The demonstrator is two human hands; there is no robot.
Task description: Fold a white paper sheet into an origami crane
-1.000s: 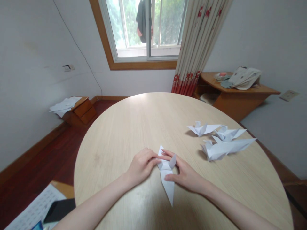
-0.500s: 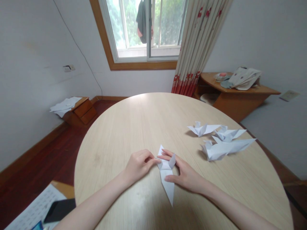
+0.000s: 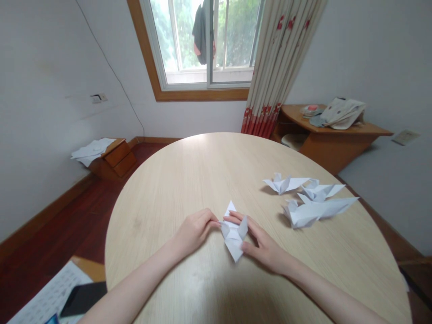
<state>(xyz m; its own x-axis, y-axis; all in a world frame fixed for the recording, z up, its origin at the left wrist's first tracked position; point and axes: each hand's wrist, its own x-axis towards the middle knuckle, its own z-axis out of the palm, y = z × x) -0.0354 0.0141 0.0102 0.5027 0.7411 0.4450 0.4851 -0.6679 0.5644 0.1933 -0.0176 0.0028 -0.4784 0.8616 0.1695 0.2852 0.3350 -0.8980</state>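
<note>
A piece of white folded paper [image 3: 233,248], part-shaped with raised flaps on both sides and a point at the top and bottom, lies on the round table in front of me. My left hand [image 3: 196,230] pinches its left flap between thumb and fingertips. On the other side, my right hand [image 3: 265,245] holds the paper, its fingers laid over the upper part and its thumb at the lower right edge. To the right stand three folded paper birds: a far one [image 3: 285,184], a middle one [image 3: 319,191] and a nearer, larger one [image 3: 308,213].
The round wooden table [image 3: 162,189] fills the middle. At lower left, a black phone [image 3: 83,299] lies on a printed sheet [image 3: 50,292]. A side desk [image 3: 337,144] with a cloth bag [image 3: 344,113] stands at back right, beside a curtain [image 3: 270,67].
The paper's lower point reaches less far toward me than before and looks shorter. My right thumb has shifted from on top of the lower part to its right edge. My left hand keeps its pinch.
</note>
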